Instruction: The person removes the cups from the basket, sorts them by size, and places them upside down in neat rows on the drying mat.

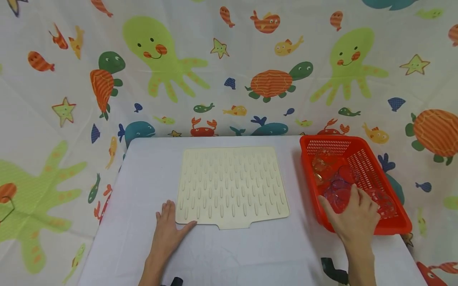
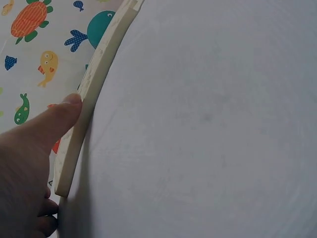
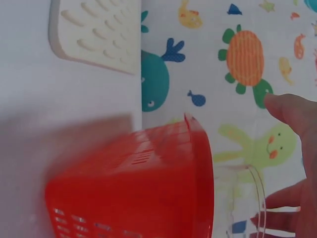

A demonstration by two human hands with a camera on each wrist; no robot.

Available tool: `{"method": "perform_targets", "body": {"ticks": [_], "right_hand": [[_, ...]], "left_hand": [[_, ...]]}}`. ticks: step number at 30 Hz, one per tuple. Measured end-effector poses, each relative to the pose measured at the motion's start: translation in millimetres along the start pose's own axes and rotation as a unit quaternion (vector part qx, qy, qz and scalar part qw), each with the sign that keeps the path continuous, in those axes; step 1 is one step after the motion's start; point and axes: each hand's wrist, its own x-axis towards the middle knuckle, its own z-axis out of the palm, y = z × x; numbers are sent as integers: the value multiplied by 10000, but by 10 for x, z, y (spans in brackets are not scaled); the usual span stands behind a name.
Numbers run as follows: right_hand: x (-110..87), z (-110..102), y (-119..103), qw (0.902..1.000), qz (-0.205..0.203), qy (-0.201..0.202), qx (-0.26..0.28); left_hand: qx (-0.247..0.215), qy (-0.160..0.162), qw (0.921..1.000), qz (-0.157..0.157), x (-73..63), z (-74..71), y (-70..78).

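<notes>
A cream board [image 1: 232, 178] with rows of slim raised ridges lies flat on the white table. At its near left corner, my left hand [image 1: 166, 232] has its thumb and fingers spread; the thumb [image 2: 69, 106] touches the board's edge in the left wrist view. My right hand [image 1: 358, 216] reaches over the red plastic basket [image 1: 395, 227], fingers parted. Inside the basket are see-through plastic cups, some clear [image 1: 320, 169], some purple or reddish [image 1: 338, 186]. The right wrist view shows its fingers [image 3: 277, 218] at the rim of a clear cup [image 3: 237, 198], the thumb apart from it.
The white-clothed table [image 1: 139, 190] ends at a curtain [image 1: 229, 107] printed with sea animals. The basket stands at the table's right side, its slotted walls rising above the board's level. A black strap-like piece [image 1: 333, 272] shows beside my right wrist.
</notes>
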Motion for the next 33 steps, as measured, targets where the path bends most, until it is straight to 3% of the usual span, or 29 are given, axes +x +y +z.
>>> {"method": "perform_targets", "body": {"ticks": [15,25,33], "right_hand": [[-27,7,146,9990,399,-185,-12],[3,26,221,9966,741,-371,-34],[17,30,240,9944,919,-496,-134]], "left_hand": [[-29,326,9990,295,1,32,-44],[124,100,9995,268,7,20,-40],[156,111,9994,284,16,25,-44]]}}
